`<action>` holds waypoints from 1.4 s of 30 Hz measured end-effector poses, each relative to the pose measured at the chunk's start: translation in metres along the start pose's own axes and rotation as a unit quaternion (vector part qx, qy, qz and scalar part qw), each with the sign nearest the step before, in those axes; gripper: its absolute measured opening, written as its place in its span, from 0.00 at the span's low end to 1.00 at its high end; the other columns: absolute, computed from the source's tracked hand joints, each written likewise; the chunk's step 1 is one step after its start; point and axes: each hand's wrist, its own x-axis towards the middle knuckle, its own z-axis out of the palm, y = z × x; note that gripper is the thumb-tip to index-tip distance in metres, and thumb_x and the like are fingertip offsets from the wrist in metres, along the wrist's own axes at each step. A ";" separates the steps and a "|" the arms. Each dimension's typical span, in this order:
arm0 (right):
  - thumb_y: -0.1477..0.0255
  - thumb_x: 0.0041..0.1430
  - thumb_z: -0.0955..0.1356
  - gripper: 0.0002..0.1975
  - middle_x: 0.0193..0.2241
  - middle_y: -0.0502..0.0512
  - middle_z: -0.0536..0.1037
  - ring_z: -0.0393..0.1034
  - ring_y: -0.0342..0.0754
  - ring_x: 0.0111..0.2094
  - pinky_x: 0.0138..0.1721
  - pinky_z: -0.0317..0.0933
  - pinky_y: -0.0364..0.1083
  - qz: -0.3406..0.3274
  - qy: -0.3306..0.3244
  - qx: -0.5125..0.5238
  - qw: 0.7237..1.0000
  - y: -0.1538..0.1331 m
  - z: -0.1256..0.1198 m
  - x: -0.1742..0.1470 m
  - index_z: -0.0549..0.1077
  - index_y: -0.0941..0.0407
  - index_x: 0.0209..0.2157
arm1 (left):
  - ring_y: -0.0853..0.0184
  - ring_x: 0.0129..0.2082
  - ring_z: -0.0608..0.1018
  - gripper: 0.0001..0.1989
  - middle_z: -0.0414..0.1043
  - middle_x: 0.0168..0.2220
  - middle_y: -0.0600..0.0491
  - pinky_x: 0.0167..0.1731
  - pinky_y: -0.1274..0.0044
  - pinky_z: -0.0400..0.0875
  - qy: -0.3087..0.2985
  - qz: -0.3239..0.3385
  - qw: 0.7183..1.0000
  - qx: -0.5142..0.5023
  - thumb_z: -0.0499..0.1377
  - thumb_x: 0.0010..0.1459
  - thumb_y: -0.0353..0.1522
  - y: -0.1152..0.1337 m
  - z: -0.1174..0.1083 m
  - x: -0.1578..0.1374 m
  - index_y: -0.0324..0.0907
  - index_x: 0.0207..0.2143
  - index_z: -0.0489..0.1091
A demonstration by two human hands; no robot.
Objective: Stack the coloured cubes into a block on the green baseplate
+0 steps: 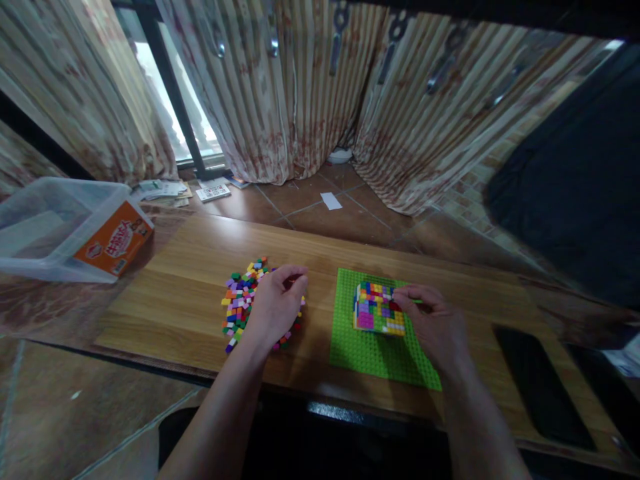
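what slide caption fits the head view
Left hand over loose bricks, right hand at a multicoloured brick block on a green baseplate.

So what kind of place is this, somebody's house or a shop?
Probably somebody's home, though I can't be certain. Long striped curtains hang beside a window, the floor is tiled, and a pile of toy bricks lies on a wooden table.
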 end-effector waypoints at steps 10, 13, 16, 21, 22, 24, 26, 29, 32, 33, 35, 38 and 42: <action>0.55 0.47 0.75 0.15 0.40 0.59 0.79 0.72 0.55 0.48 0.49 0.63 0.58 0.048 -0.038 0.041 0.997 0.013 0.003 0.002 0.82 0.53 0.29 | 0.69 0.24 0.74 0.08 0.77 0.26 0.53 0.24 0.79 0.67 -0.007 0.003 1.000 -0.002 0.61 0.52 0.33 -0.005 0.006 0.001 0.39 0.33 0.77; 0.55 0.47 0.75 0.15 0.40 0.59 0.79 0.71 0.56 0.49 0.49 0.63 0.58 0.059 -0.042 0.052 0.996 0.011 0.003 0.002 0.82 0.53 0.29 | 0.69 0.24 0.74 0.08 0.77 0.27 0.53 0.24 0.79 0.67 -0.006 0.008 1.000 0.002 0.61 0.51 0.33 -0.003 0.005 0.001 0.39 0.33 0.77; 0.56 0.46 0.75 0.15 0.41 0.59 0.79 0.71 0.57 0.49 0.49 0.63 0.58 0.066 -0.048 0.056 0.995 0.010 0.001 0.003 0.82 0.53 0.28 | 0.68 0.24 0.74 0.08 0.78 0.27 0.53 0.25 0.78 0.68 -0.006 0.006 1.000 0.007 0.61 0.52 0.33 -0.002 0.004 0.001 0.39 0.32 0.77; 0.56 0.46 0.75 0.15 0.42 0.60 0.79 0.71 0.57 0.49 0.50 0.62 0.59 0.064 -0.055 0.040 0.996 0.010 -0.003 0.004 0.82 0.53 0.28 | 0.68 0.25 0.75 0.09 0.79 0.29 0.51 0.26 0.78 0.70 -0.011 0.003 1.000 0.009 0.61 0.52 0.33 -0.001 0.002 0.001 0.39 0.33 0.78; 0.56 0.46 0.75 0.15 0.42 0.60 0.78 0.71 0.57 0.49 0.51 0.62 0.59 0.062 -0.057 0.037 0.996 0.011 -0.003 0.004 0.82 0.53 0.28 | 0.68 0.25 0.75 0.09 0.79 0.29 0.51 0.26 0.78 0.70 -0.012 0.004 1.000 0.009 0.61 0.52 0.33 -0.002 0.002 0.001 0.39 0.34 0.78; 0.57 0.46 0.75 0.14 0.41 0.60 0.78 0.71 0.56 0.48 0.51 0.62 0.59 0.060 -0.059 0.040 0.996 0.012 -0.002 0.004 0.82 0.54 0.27 | 0.67 0.25 0.75 0.10 0.79 0.29 0.51 0.26 0.78 0.69 -0.013 0.005 1.000 0.013 0.60 0.52 0.33 -0.003 0.002 0.001 0.39 0.34 0.79; 0.57 0.46 0.75 0.14 0.41 0.59 0.78 0.71 0.56 0.48 0.51 0.62 0.58 0.059 -0.055 0.053 0.995 0.013 0.000 0.004 0.82 0.54 0.27 | 0.67 0.26 0.76 0.10 0.79 0.30 0.51 0.27 0.78 0.69 -0.014 0.011 1.000 0.019 0.60 0.53 0.34 -0.005 0.002 0.002 0.39 0.35 0.79; 0.57 0.44 0.76 0.14 0.42 0.59 0.79 0.71 0.56 0.49 0.49 0.64 0.56 0.075 -0.045 0.070 0.994 0.014 0.004 0.004 0.82 0.53 0.27 | 0.67 0.28 0.76 0.12 0.80 0.32 0.50 0.27 0.78 0.68 -0.021 0.022 0.999 0.024 0.60 0.54 0.34 -0.007 0.003 0.002 0.38 0.36 0.78; 0.57 0.40 0.78 0.17 0.42 0.57 0.79 0.73 0.55 0.45 0.45 0.66 0.54 0.130 -0.046 0.108 0.985 0.013 0.006 0.003 0.80 0.54 0.28 | 0.67 0.28 0.75 0.12 0.79 0.31 0.51 0.27 0.77 0.68 -0.026 0.021 0.999 0.023 0.59 0.54 0.35 -0.007 0.004 0.002 0.38 0.37 0.78; 0.57 0.38 0.78 0.18 0.41 0.56 0.80 0.74 0.54 0.42 0.43 0.67 0.54 0.153 -0.050 0.128 0.979 0.013 0.007 0.003 0.80 0.54 0.29 | 0.67 0.27 0.75 0.12 0.79 0.30 0.51 0.27 0.77 0.67 -0.027 0.018 0.999 0.023 0.59 0.54 0.35 -0.006 0.004 0.001 0.38 0.37 0.78; 0.58 0.37 0.79 0.22 0.37 0.54 0.80 0.74 0.51 0.35 0.39 0.69 0.52 0.188 -0.057 0.164 0.967 0.011 0.007 0.002 0.79 0.54 0.33 | 0.67 0.27 0.75 0.13 0.78 0.29 0.51 0.27 0.77 0.67 -0.026 0.012 0.999 0.026 0.59 0.54 0.34 -0.005 0.004 0.001 0.38 0.37 0.78; 0.60 0.36 0.80 0.26 0.35 0.52 0.80 0.74 0.48 0.34 0.38 0.70 0.50 0.194 -0.059 0.200 0.959 0.010 0.009 0.002 0.78 0.53 0.39 | 0.67 0.28 0.75 0.12 0.78 0.30 0.51 0.28 0.77 0.67 -0.024 0.014 0.999 0.028 0.59 0.53 0.34 -0.005 0.003 0.001 0.38 0.37 0.78; 0.61 0.37 0.80 0.27 0.36 0.51 0.81 0.74 0.47 0.34 0.38 0.70 0.49 0.205 -0.070 0.226 0.950 0.013 0.010 0.003 0.78 0.53 0.42 | 0.66 0.29 0.76 0.12 0.79 0.31 0.51 0.30 0.76 0.68 -0.027 0.029 0.999 0.033 0.59 0.54 0.34 -0.007 0.003 0.002 0.37 0.37 0.78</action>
